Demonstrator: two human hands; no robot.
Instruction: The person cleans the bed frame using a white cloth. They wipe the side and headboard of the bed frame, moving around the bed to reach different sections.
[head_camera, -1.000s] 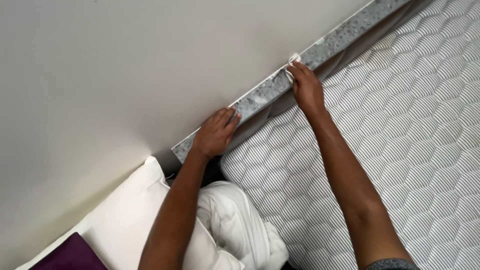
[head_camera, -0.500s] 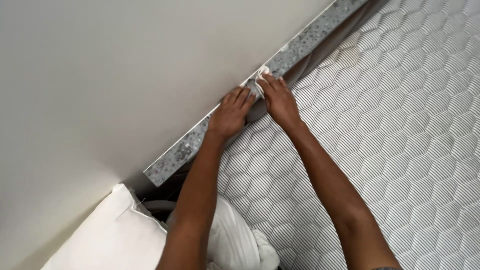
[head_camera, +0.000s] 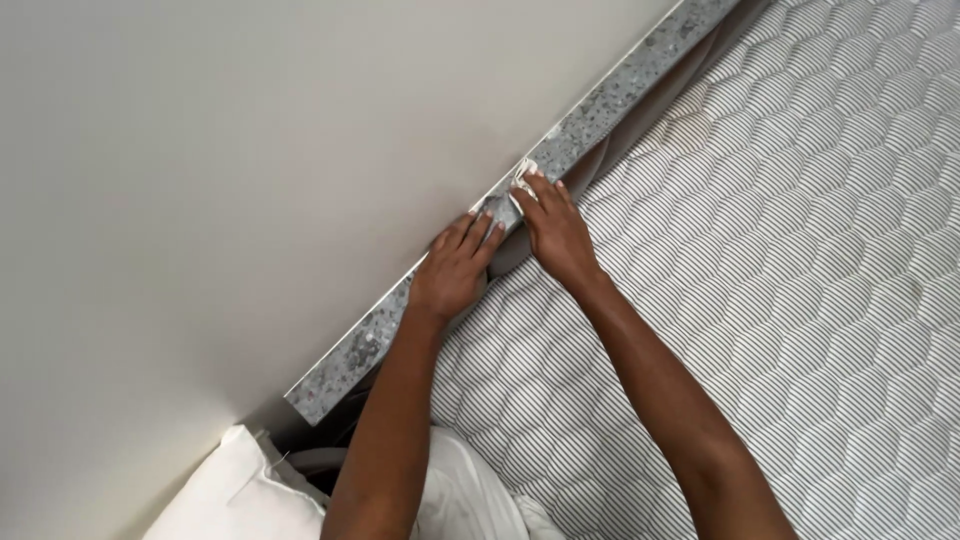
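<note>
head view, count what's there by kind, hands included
hands: 2, left hand flat on the ledge, right hand pressing a small white cloth
speckled grey stone ledge: 1
quilted mattress: 1
white pillow: 1
small white cloth: 1
total: 6

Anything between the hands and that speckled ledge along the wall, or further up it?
Nothing visible. The left hand lies flat on the grey speckled ledge; the right hand presses a small white cloth onto it. The ledge stretch beyond the cloth shows bare, alongside the mattress.
</note>
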